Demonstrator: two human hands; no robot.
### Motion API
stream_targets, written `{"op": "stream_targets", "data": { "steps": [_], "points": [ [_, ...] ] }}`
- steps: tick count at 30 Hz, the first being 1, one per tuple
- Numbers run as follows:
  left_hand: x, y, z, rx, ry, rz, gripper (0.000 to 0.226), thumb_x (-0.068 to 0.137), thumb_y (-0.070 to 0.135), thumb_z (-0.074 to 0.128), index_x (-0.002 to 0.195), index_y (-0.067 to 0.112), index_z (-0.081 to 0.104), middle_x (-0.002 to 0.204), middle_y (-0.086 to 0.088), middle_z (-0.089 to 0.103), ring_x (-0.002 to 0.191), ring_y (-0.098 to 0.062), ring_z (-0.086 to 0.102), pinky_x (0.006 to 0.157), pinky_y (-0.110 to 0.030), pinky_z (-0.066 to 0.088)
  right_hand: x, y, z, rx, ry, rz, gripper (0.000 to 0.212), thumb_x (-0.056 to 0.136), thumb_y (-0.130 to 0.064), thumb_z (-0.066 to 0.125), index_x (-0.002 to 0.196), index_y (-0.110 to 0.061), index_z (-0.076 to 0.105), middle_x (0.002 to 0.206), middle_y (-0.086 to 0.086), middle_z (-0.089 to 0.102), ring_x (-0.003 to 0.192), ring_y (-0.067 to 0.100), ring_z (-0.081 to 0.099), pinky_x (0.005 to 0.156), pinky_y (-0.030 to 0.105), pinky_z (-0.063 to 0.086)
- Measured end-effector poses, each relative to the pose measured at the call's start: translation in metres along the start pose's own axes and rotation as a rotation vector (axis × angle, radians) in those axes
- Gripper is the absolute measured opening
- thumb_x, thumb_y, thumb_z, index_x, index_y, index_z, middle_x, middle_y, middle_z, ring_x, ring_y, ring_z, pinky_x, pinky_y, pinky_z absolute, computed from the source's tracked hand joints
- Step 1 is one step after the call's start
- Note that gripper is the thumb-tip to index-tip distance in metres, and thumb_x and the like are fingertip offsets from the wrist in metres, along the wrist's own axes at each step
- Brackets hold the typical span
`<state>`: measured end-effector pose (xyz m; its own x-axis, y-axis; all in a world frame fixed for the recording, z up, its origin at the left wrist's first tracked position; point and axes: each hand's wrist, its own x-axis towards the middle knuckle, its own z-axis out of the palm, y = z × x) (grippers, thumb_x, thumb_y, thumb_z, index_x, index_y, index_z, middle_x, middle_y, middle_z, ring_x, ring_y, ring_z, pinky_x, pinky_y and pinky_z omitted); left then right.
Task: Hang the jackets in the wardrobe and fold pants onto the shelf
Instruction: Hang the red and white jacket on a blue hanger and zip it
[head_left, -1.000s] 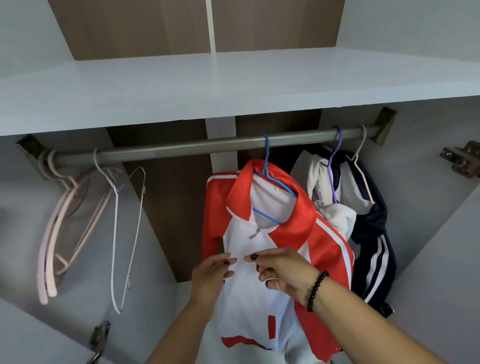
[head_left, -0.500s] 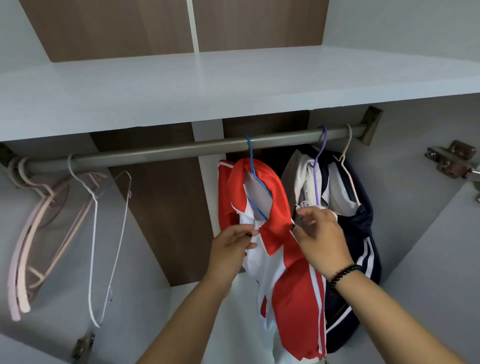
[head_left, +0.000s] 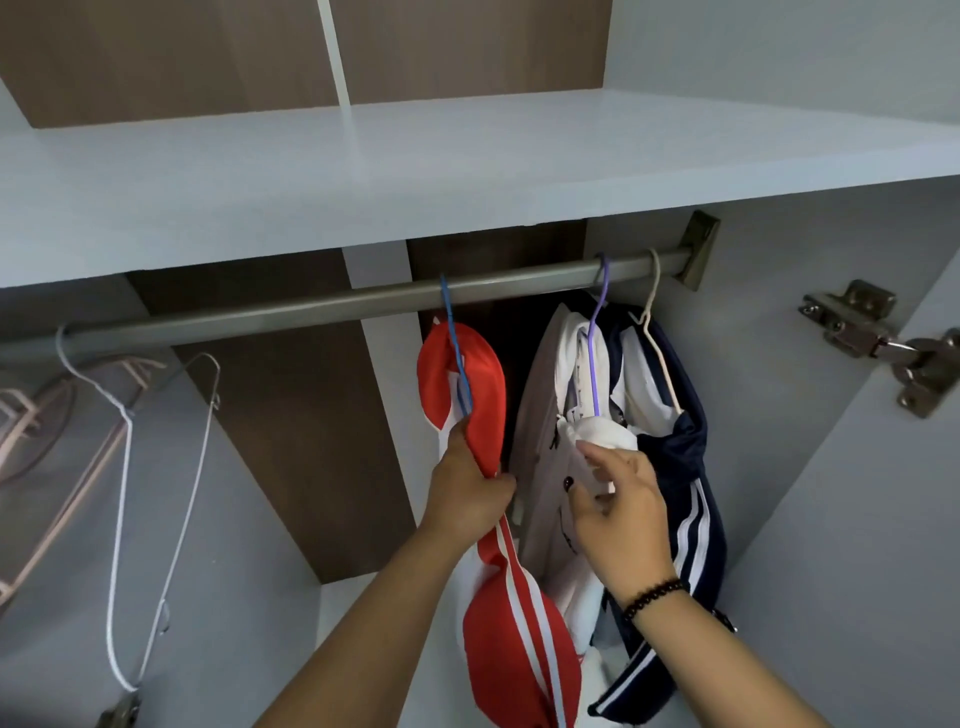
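- A red and white jacket (head_left: 480, 395) hangs edge-on from a blue hanger (head_left: 455, 343) on the wardrobe rail (head_left: 322, 312), just left of a white jacket (head_left: 571, 374) and a navy jacket (head_left: 685, 467).
- The left hand (head_left: 467, 493) grips the red jacket's front edge, fingers clenched round the cloth.
- The right hand (head_left: 618, 509) is released, fingers spread, touching the white jacket.
- To do this well, slide the blue hanger along the rail toward its neighbours, keeping the shoulders seated on it.
- The shelf (head_left: 467, 156) above holds no pants.
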<state>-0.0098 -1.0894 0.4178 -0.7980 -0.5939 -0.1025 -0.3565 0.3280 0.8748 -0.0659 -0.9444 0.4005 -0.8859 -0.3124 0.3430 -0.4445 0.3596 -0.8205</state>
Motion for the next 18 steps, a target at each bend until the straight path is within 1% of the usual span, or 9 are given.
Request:
{"op": "stream_targets", "data": {
  "steps": [3, 5, 7, 9, 11, 13, 15, 17, 18],
  "points": [
    [0.003, 0.007, 0.005, 0.069, -0.116, 0.003, 0.077, 0.089, 0.004, 0.057, 0.149, 0.029, 0.017, 0.121, 0.004, 0.051, 0.097, -0.014, 0.051, 0.077, -0.021, 0.044, 0.008, 0.008, -0.005, -0.134, 0.083, -0.088, 0.054, 0.076, 0.005, 0.068, 0.125, -0.017, 0.059, 0.118, 0.003, 0.043, 0.114, 0.016, 0.038, 0.091, 0.008, 0.028],
    [0.006, 0.014, 0.008, 0.106, -0.163, 0.005, 0.077, 0.088, 0.002, 0.054, 0.150, 0.027, 0.016, 0.122, 0.002, 0.052, 0.095, -0.013, 0.051, 0.070, -0.015, 0.044, 0.012, 0.016, -0.006, -0.133, -0.004, -0.040, 0.063, 0.076, 0.010, 0.063, 0.132, -0.018, 0.053, 0.131, 0.007, 0.035, 0.122, 0.020, 0.036, 0.093, 0.007, 0.026],
    [0.007, 0.024, 0.015, 0.157, -0.170, 0.012, 0.078, 0.090, 0.002, 0.053, 0.152, 0.027, 0.015, 0.129, -0.001, 0.052, 0.108, -0.020, 0.055, 0.077, -0.018, 0.045, 0.013, 0.022, -0.008, -0.070, -0.104, 0.010, 0.070, 0.078, 0.016, 0.055, 0.137, -0.020, 0.047, 0.140, 0.005, 0.027, 0.121, 0.016, 0.039, 0.085, -0.005, 0.026],
    [0.007, 0.034, 0.025, 0.186, -0.163, 0.026, 0.075, 0.092, 0.005, 0.053, 0.153, 0.027, 0.015, 0.139, -0.004, 0.048, 0.123, -0.026, 0.052, 0.091, -0.027, 0.044, 0.014, 0.027, -0.011, -0.042, -0.121, 0.000, 0.072, 0.077, 0.019, 0.051, 0.137, -0.020, 0.048, 0.143, 0.005, 0.026, 0.118, 0.008, 0.036, 0.082, -0.010, 0.025],
    [0.007, 0.040, 0.035, 0.194, -0.163, 0.047, 0.072, 0.093, 0.006, 0.053, 0.152, 0.027, 0.018, 0.138, -0.004, 0.049, 0.124, -0.028, 0.051, 0.097, -0.031, 0.044, 0.015, 0.030, -0.014, -0.036, -0.107, -0.019, 0.070, 0.077, 0.020, 0.050, 0.134, -0.019, 0.052, 0.144, 0.004, 0.028, 0.121, 0.007, 0.036, 0.088, -0.008, 0.026],
    [0.006, 0.042, 0.041, 0.174, -0.150, 0.056, 0.067, 0.092, 0.009, 0.055, 0.149, 0.027, 0.024, 0.126, -0.002, 0.054, 0.116, -0.024, 0.056, 0.093, -0.030, 0.047, 0.015, 0.034, -0.017, -0.010, -0.089, -0.016, 0.063, 0.078, 0.020, 0.050, 0.127, -0.018, 0.058, 0.141, 0.000, 0.032, 0.121, 0.001, 0.034, 0.098, 0.005, 0.033],
    [0.002, 0.043, 0.044, 0.134, -0.107, 0.066, 0.060, 0.092, 0.016, 0.058, 0.145, 0.025, 0.031, 0.115, 0.004, 0.055, 0.111, -0.021, 0.058, 0.087, -0.024, 0.046, 0.013, 0.038, -0.022, 0.038, -0.046, -0.026, 0.058, 0.078, 0.020, 0.052, 0.119, -0.019, 0.064, 0.135, -0.002, 0.041, 0.119, 0.000, 0.039, 0.098, 0.014, 0.041],
    [-0.005, 0.041, 0.047, 0.084, -0.040, 0.068, 0.057, 0.092, 0.025, 0.061, 0.143, 0.025, 0.036, 0.111, 0.010, 0.053, 0.111, -0.019, 0.059, 0.085, -0.021, 0.044, 0.008, 0.042, -0.031, 0.122, 0.003, -0.039, 0.057, 0.077, 0.022, 0.052, 0.109, -0.023, 0.068, 0.124, -0.005, 0.054, 0.114, -0.002, 0.049, 0.094, 0.010, 0.044],
    [-0.008, 0.039, 0.048, 0.052, -0.002, 0.065, 0.056, 0.091, 0.028, 0.062, 0.141, 0.024, 0.038, 0.108, 0.013, 0.052, 0.105, -0.016, 0.061, 0.082, -0.019, 0.045, 0.005, 0.044, -0.035, 0.166, 0.014, -0.031, 0.058, 0.077, 0.023, 0.051, 0.105, -0.025, 0.068, 0.118, -0.007, 0.058, 0.111, -0.004, 0.053, 0.094, 0.009, 0.043]
  ]
}}
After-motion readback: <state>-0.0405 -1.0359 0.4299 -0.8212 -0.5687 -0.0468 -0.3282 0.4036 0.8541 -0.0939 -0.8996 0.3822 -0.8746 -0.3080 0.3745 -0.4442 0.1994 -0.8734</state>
